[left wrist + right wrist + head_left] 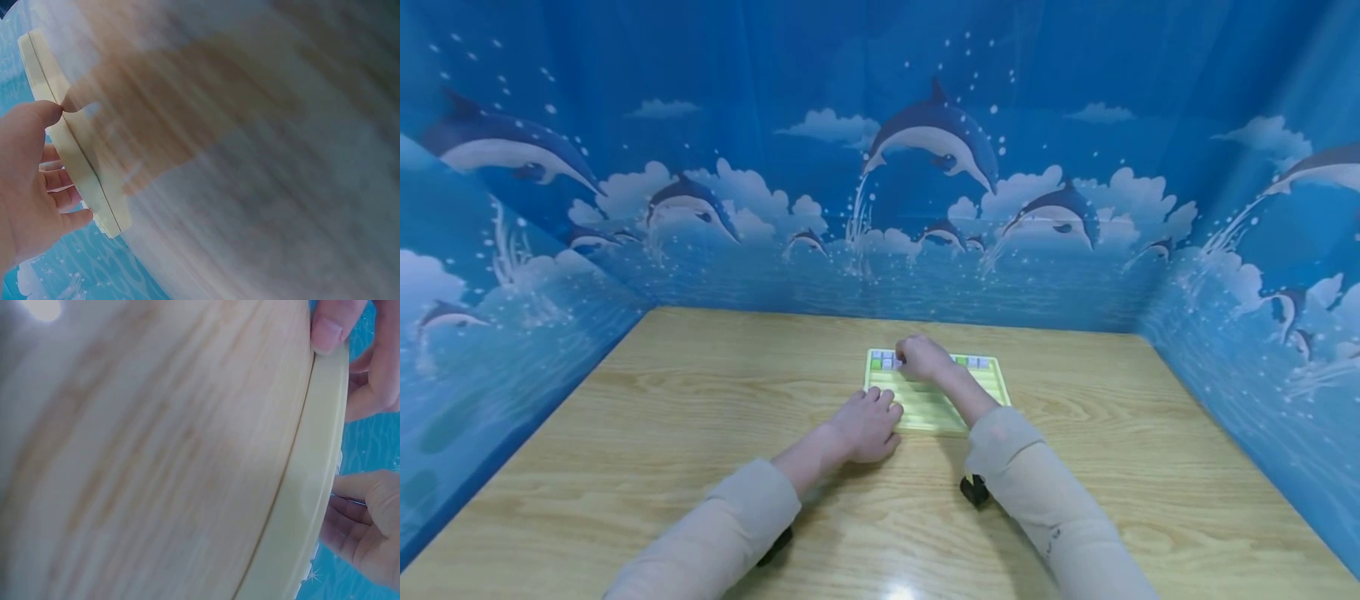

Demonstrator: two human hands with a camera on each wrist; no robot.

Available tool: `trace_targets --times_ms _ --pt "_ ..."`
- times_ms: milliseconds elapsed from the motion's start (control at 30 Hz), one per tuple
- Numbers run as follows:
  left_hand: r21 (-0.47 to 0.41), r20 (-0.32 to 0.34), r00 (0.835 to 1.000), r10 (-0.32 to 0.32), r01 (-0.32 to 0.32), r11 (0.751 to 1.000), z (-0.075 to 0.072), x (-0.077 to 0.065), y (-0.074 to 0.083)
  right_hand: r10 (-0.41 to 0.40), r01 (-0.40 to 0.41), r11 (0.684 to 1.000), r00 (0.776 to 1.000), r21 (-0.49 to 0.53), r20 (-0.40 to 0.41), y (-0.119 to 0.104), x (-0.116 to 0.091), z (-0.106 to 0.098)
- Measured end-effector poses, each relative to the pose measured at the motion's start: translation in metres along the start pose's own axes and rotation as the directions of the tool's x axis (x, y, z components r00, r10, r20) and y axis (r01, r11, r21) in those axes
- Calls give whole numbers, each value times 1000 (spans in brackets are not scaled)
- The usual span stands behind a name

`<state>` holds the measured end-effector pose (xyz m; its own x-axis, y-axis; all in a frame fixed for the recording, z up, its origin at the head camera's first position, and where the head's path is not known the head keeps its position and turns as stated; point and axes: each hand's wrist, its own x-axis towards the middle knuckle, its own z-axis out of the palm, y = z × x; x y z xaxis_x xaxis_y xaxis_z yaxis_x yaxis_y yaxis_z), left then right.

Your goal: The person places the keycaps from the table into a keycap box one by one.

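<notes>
A pale yellow-green tray [934, 408] with ridged rows lies on the wooden table. Small green and lavender tiles [973, 362] fill parts of its far row. At the tray's front left corner my left hand [871, 423] grips the rim, its thumb [47, 114] against the front edge and its other fingers over the rim. My right hand [925, 360] reaches across the tray to the far row, fingers bent downward beside a lavender tile. Its fingertips are hidden behind the rim in the right wrist view, so I cannot see whether they pinch a tile.
A blue curtain [880, 275] printed with dolphins borders the table [737, 375] at the back and both sides. A dark strap piece [974, 490] hangs below the right sleeve, and another dark piece [775, 546] shows under the left sleeve.
</notes>
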<state>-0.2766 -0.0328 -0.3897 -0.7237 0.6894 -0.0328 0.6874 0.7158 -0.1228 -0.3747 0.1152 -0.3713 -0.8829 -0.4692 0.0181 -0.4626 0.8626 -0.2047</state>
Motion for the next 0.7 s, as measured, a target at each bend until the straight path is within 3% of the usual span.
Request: trace_targets --times_ms 333,500,600,700 --pt "5 56 998 -12 12 1000 -2 10 -1 29 -28 999 999 22 -16 5 -3 -2" --pt "-84 98 995 -29 37 996 -11 11 -11 -8 8 999 1000 51 -18 3 -5 -5" --pt "-141 78 996 -43 54 988 -15 10 -19 -45 46 996 999 76 -15 1 -8 -7" --pt "-170 7 996 -90 90 981 -22 9 -29 -77 78 993 997 86 -16 -1 -15 -12"
